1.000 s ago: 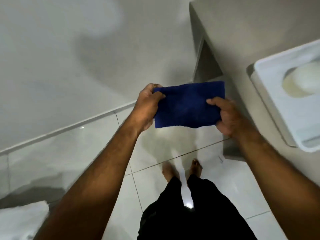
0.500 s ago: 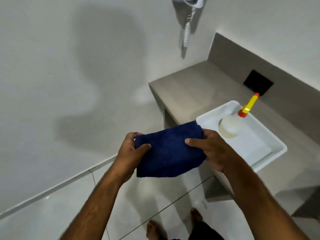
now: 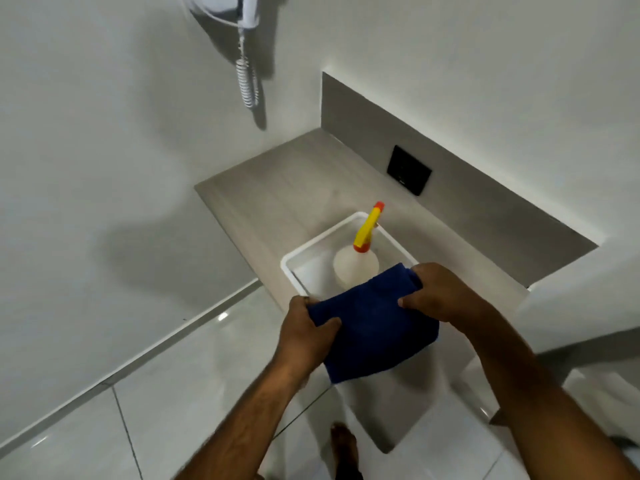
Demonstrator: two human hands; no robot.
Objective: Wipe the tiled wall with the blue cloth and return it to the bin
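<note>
A dark blue cloth [image 3: 374,327] hangs folded between both hands, over the near part of the white bin [image 3: 311,247]. My left hand [image 3: 306,332] pinches its left edge. Gripping the cloth's upper right corner is my right hand [image 3: 441,294], just above the bin's near right side. The bin stands on a grey counter [image 3: 287,188]. The pale wall [image 3: 86,150] fills the left of the view.
A clear spray bottle [image 3: 355,265] with a yellow and orange nozzle lies in the bin. A white wall-mounted handset with a coiled cord [image 3: 246,81] hangs above the counter. A black wall plate [image 3: 408,169] sits on the grey backsplash. Glossy floor tiles and my bare foot [image 3: 343,441] are below.
The view has lifted from the floor toward the counter. Both hands have carried the cloth right and forward, from in front of the wall to over the bin's near part.
</note>
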